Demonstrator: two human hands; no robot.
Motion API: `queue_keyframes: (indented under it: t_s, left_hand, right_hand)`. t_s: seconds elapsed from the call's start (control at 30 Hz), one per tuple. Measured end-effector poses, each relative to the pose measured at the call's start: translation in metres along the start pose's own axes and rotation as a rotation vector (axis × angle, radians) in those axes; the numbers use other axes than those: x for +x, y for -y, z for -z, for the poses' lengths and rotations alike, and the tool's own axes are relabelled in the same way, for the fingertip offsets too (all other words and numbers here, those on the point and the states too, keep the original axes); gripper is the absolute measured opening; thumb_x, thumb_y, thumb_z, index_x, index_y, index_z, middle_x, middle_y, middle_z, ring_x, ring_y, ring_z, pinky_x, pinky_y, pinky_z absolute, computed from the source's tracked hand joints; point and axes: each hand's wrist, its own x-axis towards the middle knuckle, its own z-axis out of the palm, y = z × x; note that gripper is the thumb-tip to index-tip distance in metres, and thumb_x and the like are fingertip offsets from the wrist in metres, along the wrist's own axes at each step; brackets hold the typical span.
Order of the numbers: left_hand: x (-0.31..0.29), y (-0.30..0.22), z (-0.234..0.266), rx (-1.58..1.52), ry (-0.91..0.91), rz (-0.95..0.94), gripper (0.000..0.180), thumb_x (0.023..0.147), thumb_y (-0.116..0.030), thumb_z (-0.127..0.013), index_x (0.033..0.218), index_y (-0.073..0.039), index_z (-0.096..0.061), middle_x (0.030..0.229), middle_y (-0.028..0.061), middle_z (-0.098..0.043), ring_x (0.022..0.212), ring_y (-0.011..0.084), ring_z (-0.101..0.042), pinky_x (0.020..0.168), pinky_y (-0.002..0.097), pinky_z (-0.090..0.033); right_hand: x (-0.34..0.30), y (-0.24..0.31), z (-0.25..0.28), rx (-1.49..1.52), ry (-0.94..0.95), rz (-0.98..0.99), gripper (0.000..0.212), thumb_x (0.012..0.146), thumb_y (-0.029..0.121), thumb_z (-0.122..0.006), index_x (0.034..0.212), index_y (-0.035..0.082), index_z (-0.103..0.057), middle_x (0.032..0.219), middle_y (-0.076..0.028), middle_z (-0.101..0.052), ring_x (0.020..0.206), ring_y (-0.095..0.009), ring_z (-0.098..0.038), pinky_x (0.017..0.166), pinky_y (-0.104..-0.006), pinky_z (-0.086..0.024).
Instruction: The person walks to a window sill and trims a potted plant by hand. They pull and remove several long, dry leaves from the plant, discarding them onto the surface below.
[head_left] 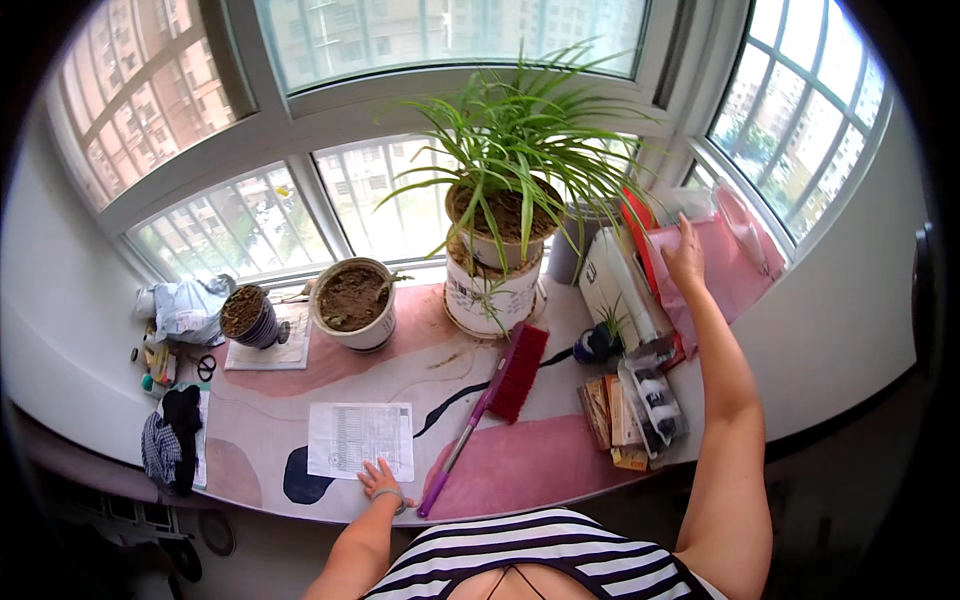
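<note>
My left hand [383, 482] lies flat at the table's front edge, fingers spread over the lower corner of a printed white sheet of paper [350, 432]. Just to its right is the purple handle of a brush [517, 375] with dark red bristles, which lies slantwise on the table. Far off to the right, my right hand [685, 258] reaches up to a pink bag [730, 280] and grips it near its upper left edge. A red folder-like thing [640, 235] and a pale box [610, 285] stand beside that hand.
A bushy green potted plant [510, 215] rises before the windows. Left of it stand a white soil-filled pot [352, 305] and a small dark pot [250, 318]. Small boxes and packets [635, 415] crowd the right side; dark cloth [180, 440] hangs over the left edge.
</note>
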Motion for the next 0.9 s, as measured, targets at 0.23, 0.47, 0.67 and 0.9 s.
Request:
queue_keyframes:
  t_s: [0.23,0.47,0.67,0.9]
  left_hand:
    - [0.044,0.047,-0.008,0.049,0.024,-0.241,0.111,0.06,-0.057,-0.076,0.143,-0.007,-0.023,0.145,0.023,-0.025,0.135,0.0401,-0.022,0.109,0.0449,-0.027]
    - [0.07,0.015,0.12,-0.304,-0.408,-0.807,0.072,0.073,-0.038,-0.071,0.131,-0.005,-0.044,0.131,0.0212,-0.045,0.123,0.034,-0.041,0.102,0.0402,-0.035]
    - [-0.061,-0.049,0.312,-0.511,-0.666,-1.318,0.057,0.078,-0.029,-0.067,0.125,-0.002,-0.05,0.123,0.0195,-0.053,0.114,0.0336,-0.05,0.099,0.038,-0.039]
    - [-0.187,-0.088,0.46,-0.798,-0.706,-1.41,0.051,0.08,-0.031,-0.067,0.124,-0.007,-0.055,0.122,0.0147,-0.056,0.11,0.0264,-0.056,0.088,0.0365,-0.049]
  right_hand:
    - [0.017,0.052,0.044,-0.157,0.336,0.019,0.016,0.075,0.019,-0.062,0.081,0.006,-0.069,0.059,-0.009,-0.064,0.058,-0.022,-0.064,0.062,-0.0355,-0.051]
    - [0.098,0.122,0.131,0.089,0.751,0.191,0.024,0.084,0.023,-0.058,0.082,0.001,-0.067,0.064,-0.005,-0.068,0.056,-0.01,-0.063,0.05,-0.0258,-0.044]
    - [0.135,0.259,0.171,0.072,0.983,0.064,0.024,0.086,0.026,-0.058,0.097,0.007,-0.067,0.067,-0.006,-0.069,0.042,-0.003,-0.04,0.039,-0.0217,-0.027]
    - [0.175,0.292,0.151,0.588,0.894,-0.159,0.023,0.086,0.028,-0.06,0.094,0.007,-0.064,0.068,-0.002,-0.061,0.041,-0.002,-0.034,0.035,-0.0195,-0.024]
